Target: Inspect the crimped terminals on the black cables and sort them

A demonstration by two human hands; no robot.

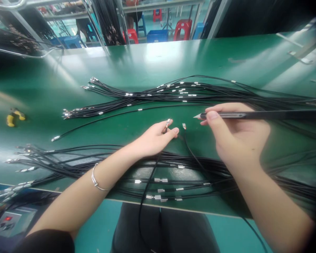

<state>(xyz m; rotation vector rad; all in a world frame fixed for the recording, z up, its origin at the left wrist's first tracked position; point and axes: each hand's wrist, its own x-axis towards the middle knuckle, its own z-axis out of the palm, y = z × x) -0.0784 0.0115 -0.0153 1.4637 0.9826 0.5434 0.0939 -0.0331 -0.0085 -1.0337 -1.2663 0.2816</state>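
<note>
My left hand (155,138) rests on the green table (152,59) and pinches the metal-tipped end of a black cable (168,123) between thumb and fingers. My right hand (237,135) grips a long dark tweezers-like tool (226,115), its pointed tip aimed left. A second cable end (184,126) stands up between the two hands, a short way from the tool's tip. A bundle of black cables with silver ferrules (158,181) lies under both forearms near the front edge.
Another spread of black cables (158,95) lies farther back across the table. A small yellow object (14,117) sits at the far left. Red and blue stools (183,28) stand beyond the table. A device with a red button (7,219) is at lower left.
</note>
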